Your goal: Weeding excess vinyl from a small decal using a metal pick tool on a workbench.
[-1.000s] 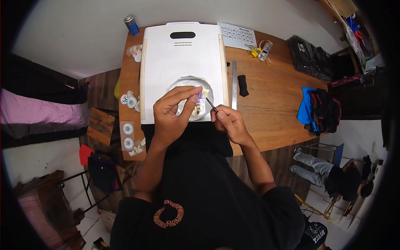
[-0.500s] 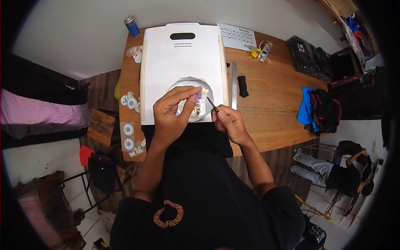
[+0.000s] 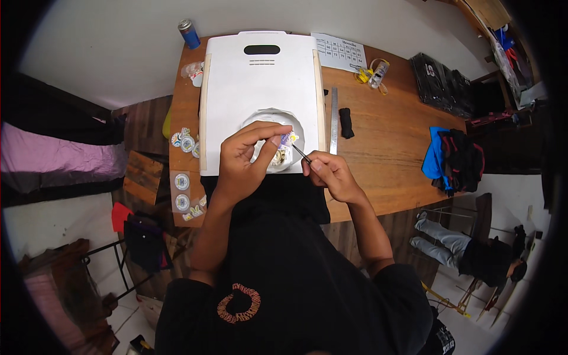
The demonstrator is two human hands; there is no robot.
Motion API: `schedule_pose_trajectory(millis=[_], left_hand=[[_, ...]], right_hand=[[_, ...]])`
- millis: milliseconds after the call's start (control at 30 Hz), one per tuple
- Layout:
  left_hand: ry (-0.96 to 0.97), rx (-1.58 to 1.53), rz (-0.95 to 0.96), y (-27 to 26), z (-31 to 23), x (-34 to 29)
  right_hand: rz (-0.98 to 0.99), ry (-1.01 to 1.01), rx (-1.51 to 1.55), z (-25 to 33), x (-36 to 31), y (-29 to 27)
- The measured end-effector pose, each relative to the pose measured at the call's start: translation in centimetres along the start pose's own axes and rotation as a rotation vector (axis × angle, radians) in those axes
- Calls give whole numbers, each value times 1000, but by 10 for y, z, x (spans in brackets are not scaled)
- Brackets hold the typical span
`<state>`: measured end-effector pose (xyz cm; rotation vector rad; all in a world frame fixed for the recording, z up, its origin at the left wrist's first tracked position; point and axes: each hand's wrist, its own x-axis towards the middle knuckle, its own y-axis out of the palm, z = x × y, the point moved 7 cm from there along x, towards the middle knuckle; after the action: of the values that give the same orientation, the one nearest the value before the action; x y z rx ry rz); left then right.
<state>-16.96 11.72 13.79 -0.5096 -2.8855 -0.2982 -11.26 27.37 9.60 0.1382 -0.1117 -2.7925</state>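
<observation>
On the far left hangs or lies a pink cloth (image 3: 65, 155), shiny and creased. At the left edge of the wooden table (image 3: 390, 148) are round stickers (image 3: 181, 181) on clear backing, and a blue can (image 3: 190, 34) with a silver top stands near the far left corner. Next comes a large white board (image 3: 257, 83) with a dark slot near its far end.

Over the near end of this board is the left hand (image 3: 244, 158). Its index finger reaches forward almost straight, and the thumb comes up to meet it with only a narrow gap at the tips. A small purple and yellow sticker (image 3: 286, 141) is pinched there, above a pale round dish (image 3: 302, 133) that sits on the board. Something gold-coloured shows in the dish below the thumb, partly hidden.

From the right, a thin dark tool (image 3: 302, 154) points at the sticker; whether its tip touches it I cannot tell. The right hand (image 3: 333, 173) grasps this tool between thumb and index finger, the other fingers curled in underneath.

Just beside the board lie a metal ruler (image 3: 334, 121) and a black cloth roll (image 3: 345, 122). Farther right are folded clothes (image 3: 458, 160) in blue and black, and beyond them a person (image 3: 485, 254) in pale jeans.
</observation>
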Motion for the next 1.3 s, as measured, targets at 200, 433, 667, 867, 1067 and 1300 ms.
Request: schedule_pose_trajectory(millis=[200, 433, 667, 867, 1067, 1300], left_hand=[[-4, 34, 9, 0, 2, 0], [-2, 46, 32, 1, 1, 1], [-7, 46, 43, 2, 0, 1], [-4, 42, 45, 1, 0, 2], [3, 77, 79, 1, 1, 3], [3, 65, 77, 1, -1, 3]], right_hand=[[2, 3, -10, 2, 1, 0], [5, 27, -15, 0, 1, -2], [33, 42, -10, 0, 3, -2], [35, 43, -17, 0, 3, -1], [31, 55, 1, -3, 2, -4], [20, 26, -44, 2, 3, -4]])
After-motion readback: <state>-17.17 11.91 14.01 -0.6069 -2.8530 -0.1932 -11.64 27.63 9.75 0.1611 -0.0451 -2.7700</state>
